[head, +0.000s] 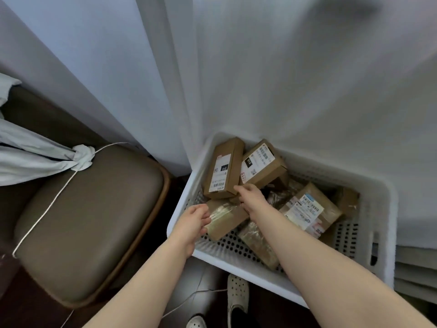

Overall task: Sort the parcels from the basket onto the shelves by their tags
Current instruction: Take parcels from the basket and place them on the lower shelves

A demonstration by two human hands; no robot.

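Note:
A white perforated basket (376, 209) holds several brown cardboard parcels. At its far left a long box (224, 168) with a white label leans against the wall, and a shorter labelled box (262, 165) lies beside it. My right hand (251, 194) reaches in between them, its fingers touching the near ends of both boxes with no clear grip. My left hand (192, 224) hangs over the basket's left rim with fingers curled beside a taped parcel (227, 220), touching its end. Another labelled parcel (309, 209) lies to the right.
A brown padded chair seat (89, 221) stands left of the basket, with a white cord and knotted grey cloth (81, 157) on it. White curtains (260, 79) hang behind. My feet in pale shoes (237, 294) stand below the basket on dark floor.

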